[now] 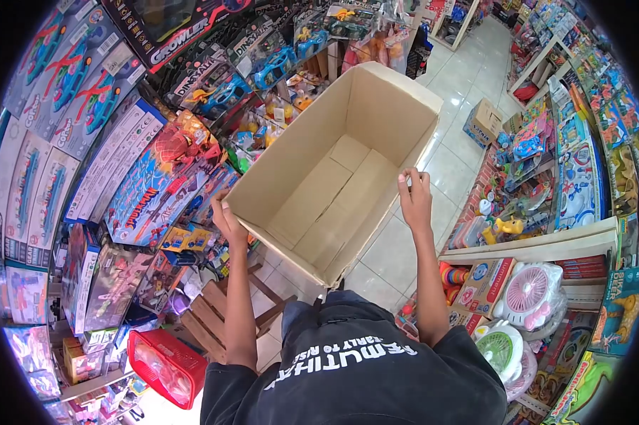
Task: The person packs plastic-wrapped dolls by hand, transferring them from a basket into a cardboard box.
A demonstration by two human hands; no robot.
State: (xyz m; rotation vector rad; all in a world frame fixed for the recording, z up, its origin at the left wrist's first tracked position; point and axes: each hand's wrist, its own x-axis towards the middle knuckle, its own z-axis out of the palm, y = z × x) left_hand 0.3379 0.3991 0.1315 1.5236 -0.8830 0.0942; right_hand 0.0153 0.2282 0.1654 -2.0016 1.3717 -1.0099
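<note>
A large cardboard box (337,184) with its top open is held up in front of my body, tilted so that its bare inside faces me. My left hand (227,218) grips the box at its near left corner, the fingers bent over the edge. On the right long side, my right hand (414,195) pinches the rim between thumb and fingers. Nothing lies on the bottom of the box. Its outer faces are mostly hidden from this view.
Stacked toy boxes (142,191) line the left side. A wooden stool (217,319) and a red basket (167,368) stand at lower left. Right shelves carry toys and a pink fan (528,287). A smaller carton (484,122) sits on the tiled floor (450,166) of the aisle.
</note>
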